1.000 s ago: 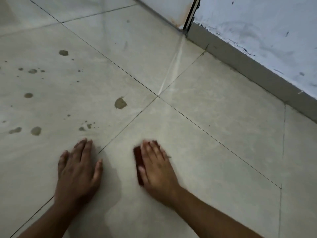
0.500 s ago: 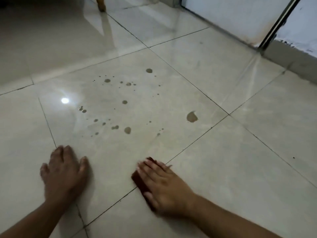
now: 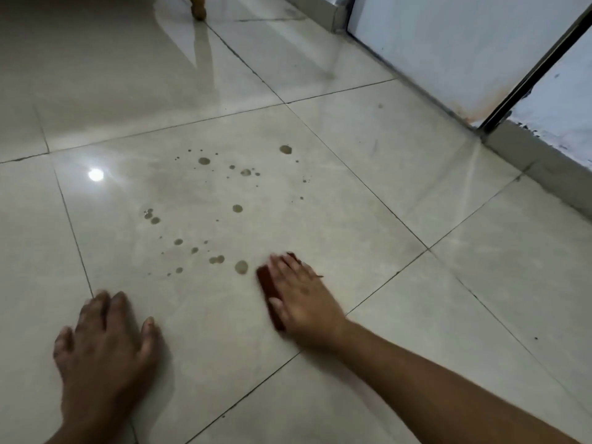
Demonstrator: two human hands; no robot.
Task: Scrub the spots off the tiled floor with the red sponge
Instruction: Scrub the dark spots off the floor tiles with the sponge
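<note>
The glossy beige tiled floor (image 3: 336, 219) carries several brown spots (image 3: 237, 208) scattered over the middle tile. My right hand (image 3: 301, 296) lies flat on top of the red sponge (image 3: 266, 283), pressing it to the floor; only the sponge's left edge shows beneath the fingers. One larger spot (image 3: 241, 266) sits just left of the sponge. My left hand (image 3: 105, 344) rests palm-down on the tile at the lower left, fingers spread, holding nothing.
A white door or panel (image 3: 448, 43) with a dark metal frame (image 3: 528, 75) and a grey skirting board (image 3: 538, 165) run along the right. A wooden furniture leg (image 3: 198, 6) stands at the top. A lamp's reflection (image 3: 95, 174) glints on the left.
My right hand has slid the sponge forward onto the spotted tile, over the place of the large spot near the tile joint. The left hand shifted left and the view swung left.
</note>
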